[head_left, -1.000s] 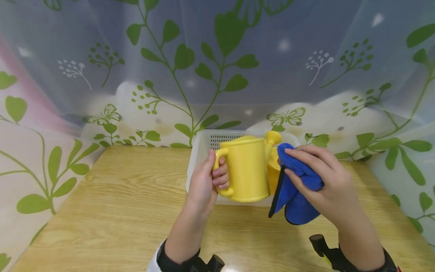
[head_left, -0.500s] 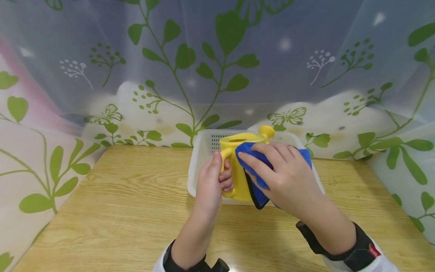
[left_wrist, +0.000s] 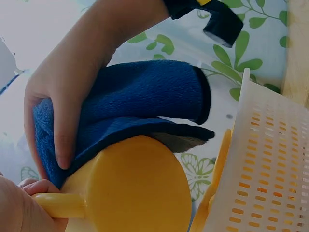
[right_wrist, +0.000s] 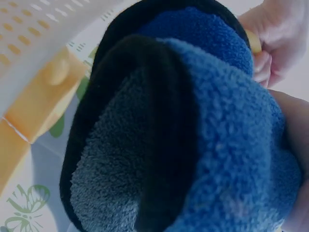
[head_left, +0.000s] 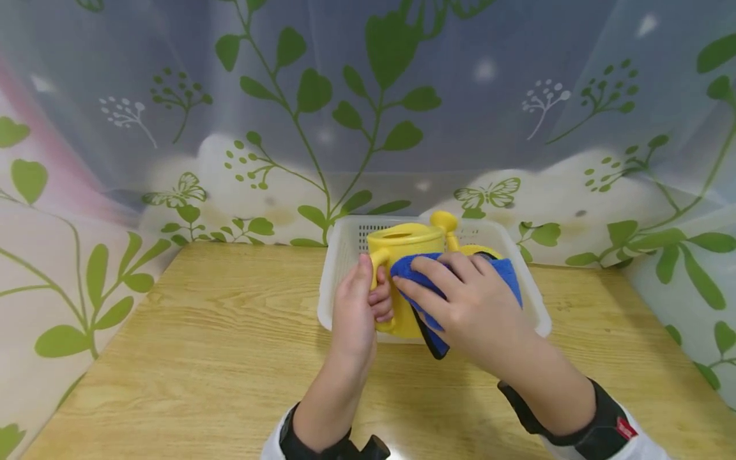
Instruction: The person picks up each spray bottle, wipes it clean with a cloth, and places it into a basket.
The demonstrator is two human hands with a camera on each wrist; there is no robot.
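A yellow watering can (head_left: 407, 237) is held up in front of the basket, its sprinkler head at the upper right. My left hand (head_left: 359, 306) grips its handle, fingers wrapped round. My right hand (head_left: 477, 310) holds a folded blue cloth (head_left: 416, 268) with black edging and presses it against the can's side. In the left wrist view the can's round base (left_wrist: 140, 188) faces the camera, with the cloth draped along its side. The cloth (right_wrist: 227, 130) fills most of the right wrist view and hides the can's body; its inner face is grey.
Behind the can a white perforated plastic basket (head_left: 339, 281) stands on the wooden table (head_left: 230, 332). Something yellow (right_wrist: 48, 96) is in the basket, mostly hidden. A leaf-patterned curtain (head_left: 276, 160) closes off the back and sides.
My right hand has moved left with the cloth, from beside the can onto its side. The can has tilted a little so that its top opening shows. My left hand keeps its grip.
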